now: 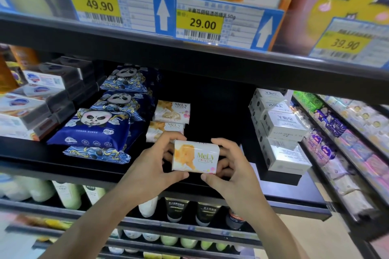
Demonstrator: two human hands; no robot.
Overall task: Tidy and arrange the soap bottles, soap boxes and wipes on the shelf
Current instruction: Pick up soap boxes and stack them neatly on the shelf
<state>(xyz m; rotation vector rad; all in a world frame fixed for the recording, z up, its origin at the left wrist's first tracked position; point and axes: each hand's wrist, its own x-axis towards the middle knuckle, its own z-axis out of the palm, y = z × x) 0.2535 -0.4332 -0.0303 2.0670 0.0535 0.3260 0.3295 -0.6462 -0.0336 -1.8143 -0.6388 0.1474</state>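
Note:
A white and orange MeLy soap pack point(194, 156) is held between both hands just above the front of the black shelf point(101, 166). My left hand point(155, 166) grips its left end, thumb below and fingers on top. My right hand point(229, 166) grips its right end the same way. Two more MeLy packs point(172, 109) point(164, 129) lie behind it on the shelf. Blue panda wipes packs point(94, 128) are stacked to the left. White soap boxes point(282, 126) are stacked at the right.
White and black soap boxes point(35, 101) are piled at the far left. The shelf above carries price tags point(202, 24). Bottles and tubes point(174, 210) stand on the lower shelves. A side rack of wrapped packs point(336, 143) runs along the right.

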